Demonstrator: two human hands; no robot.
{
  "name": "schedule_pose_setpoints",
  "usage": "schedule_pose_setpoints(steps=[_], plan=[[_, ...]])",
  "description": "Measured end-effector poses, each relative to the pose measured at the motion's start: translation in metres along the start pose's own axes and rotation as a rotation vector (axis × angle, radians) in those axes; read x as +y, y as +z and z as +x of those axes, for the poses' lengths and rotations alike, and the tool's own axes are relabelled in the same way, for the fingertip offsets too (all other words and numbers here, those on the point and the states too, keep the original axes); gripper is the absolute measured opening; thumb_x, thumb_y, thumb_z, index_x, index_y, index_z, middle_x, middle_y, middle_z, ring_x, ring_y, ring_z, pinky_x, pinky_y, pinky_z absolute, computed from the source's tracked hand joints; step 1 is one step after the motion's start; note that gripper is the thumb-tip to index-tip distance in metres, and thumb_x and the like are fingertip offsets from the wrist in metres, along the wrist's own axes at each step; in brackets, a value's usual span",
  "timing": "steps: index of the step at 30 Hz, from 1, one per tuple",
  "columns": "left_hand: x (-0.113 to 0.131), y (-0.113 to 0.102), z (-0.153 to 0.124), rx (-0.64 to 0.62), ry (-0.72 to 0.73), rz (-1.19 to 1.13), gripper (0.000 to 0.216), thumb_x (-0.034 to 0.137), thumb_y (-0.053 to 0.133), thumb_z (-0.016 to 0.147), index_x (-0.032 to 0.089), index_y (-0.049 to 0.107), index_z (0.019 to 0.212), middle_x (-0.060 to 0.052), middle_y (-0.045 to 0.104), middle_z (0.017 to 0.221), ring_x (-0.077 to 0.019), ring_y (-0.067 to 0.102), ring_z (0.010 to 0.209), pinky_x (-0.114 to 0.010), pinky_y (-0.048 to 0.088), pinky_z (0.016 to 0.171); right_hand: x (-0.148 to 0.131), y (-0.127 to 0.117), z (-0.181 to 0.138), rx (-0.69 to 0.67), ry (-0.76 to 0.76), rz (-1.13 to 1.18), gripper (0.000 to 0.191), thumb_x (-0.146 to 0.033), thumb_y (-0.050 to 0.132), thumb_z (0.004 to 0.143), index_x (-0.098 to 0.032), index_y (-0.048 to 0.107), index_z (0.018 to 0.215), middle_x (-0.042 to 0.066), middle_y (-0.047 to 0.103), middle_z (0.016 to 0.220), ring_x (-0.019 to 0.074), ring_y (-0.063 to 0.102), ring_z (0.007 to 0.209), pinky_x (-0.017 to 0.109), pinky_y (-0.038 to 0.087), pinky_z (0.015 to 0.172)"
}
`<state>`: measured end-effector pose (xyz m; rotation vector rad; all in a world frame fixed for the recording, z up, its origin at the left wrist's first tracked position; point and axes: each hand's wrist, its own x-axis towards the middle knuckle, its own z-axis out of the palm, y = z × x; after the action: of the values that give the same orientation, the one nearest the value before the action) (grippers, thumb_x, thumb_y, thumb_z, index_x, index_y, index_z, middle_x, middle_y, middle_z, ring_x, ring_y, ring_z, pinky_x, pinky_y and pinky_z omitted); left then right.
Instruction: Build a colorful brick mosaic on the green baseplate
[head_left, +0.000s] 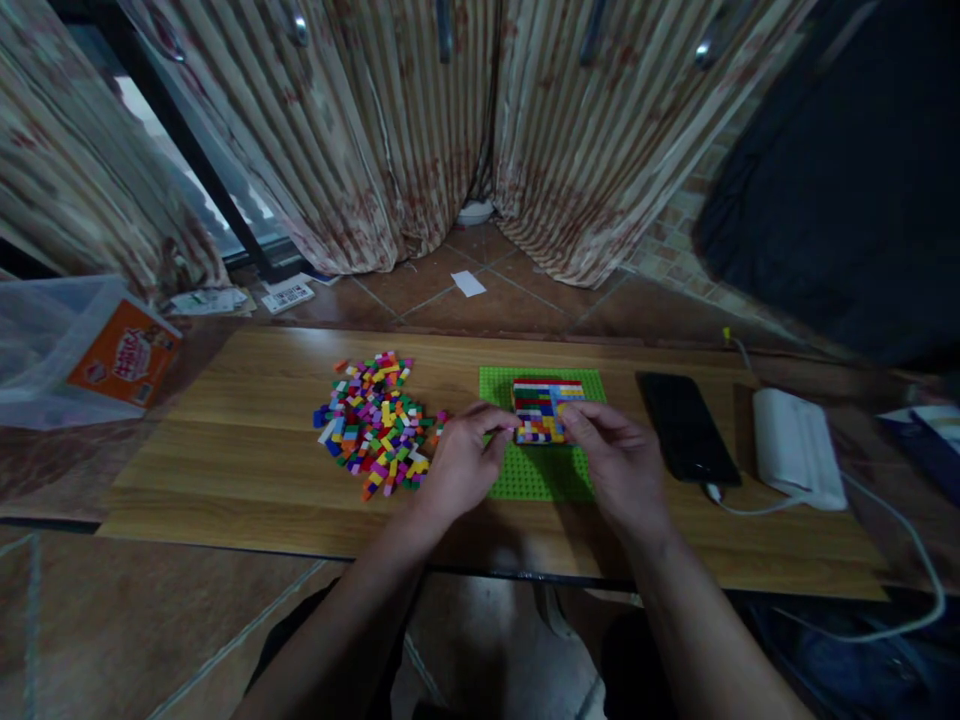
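Observation:
A low block of many-coloured toy bricks [536, 405] stands on a green studded baseplate [540, 485]. At its left edge is my left hand [469, 455], thumb and index finger pinched together. A pinkish spot shows at those fingertips, too small to tell as brick or skin. My right hand [619, 460] meets the block's right side with its fingers curled and closed. Its thumb tip lies against a yellow patch of the block; whatever its fingers hold is hidden. Left of the baseplate, loose toy bricks [382, 420] are heaped on the wooden table [247, 440].
A black phone [686, 425] lies right of the baseplate, cabled to a white power bank [799, 447]. A clear plastic box [52, 340] with an orange label stands beyond the table's left end. Curtains [420, 150] hang behind; papers [289, 293] lie on the floor.

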<state>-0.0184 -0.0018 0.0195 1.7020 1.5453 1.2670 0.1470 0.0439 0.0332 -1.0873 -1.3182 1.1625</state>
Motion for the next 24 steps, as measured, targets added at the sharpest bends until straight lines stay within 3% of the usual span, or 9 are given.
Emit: schedule_pose_setpoints(steps=[13, 24], plan=[[-0.003, 0.023, -0.004, 0.070, -0.089, 0.005, 0.014, 0.014, 0.060, 0.086, 0.019, 0.068, 0.076, -0.001, 0.069, 0.080, -0.0137, 0.065, 0.077, -0.025, 0.049, 0.074, -0.001, 0.000, -0.001, -0.029, -0.015, -0.045, 0.016, -0.039, 0.073, 0.076, -0.023, 0.075, 0.077, 0.000, 0.072, 0.074, 0.0162, 0.063, 0.070, 0.032, 0.051, 0.070], [-0.004, 0.021, -0.006, 0.015, -0.094, 0.133, 0.011, 0.014, 0.059, 0.087, 0.020, 0.068, 0.089, -0.002, 0.071, 0.089, -0.0156, 0.066, 0.083, -0.028, 0.050, 0.078, -0.003, 0.001, -0.002, -0.023, -0.003, -0.047, 0.016, -0.038, 0.074, 0.075, -0.022, 0.074, 0.075, 0.000, 0.071, 0.072, 0.0159, 0.062, 0.068, 0.031, 0.052, 0.067]])
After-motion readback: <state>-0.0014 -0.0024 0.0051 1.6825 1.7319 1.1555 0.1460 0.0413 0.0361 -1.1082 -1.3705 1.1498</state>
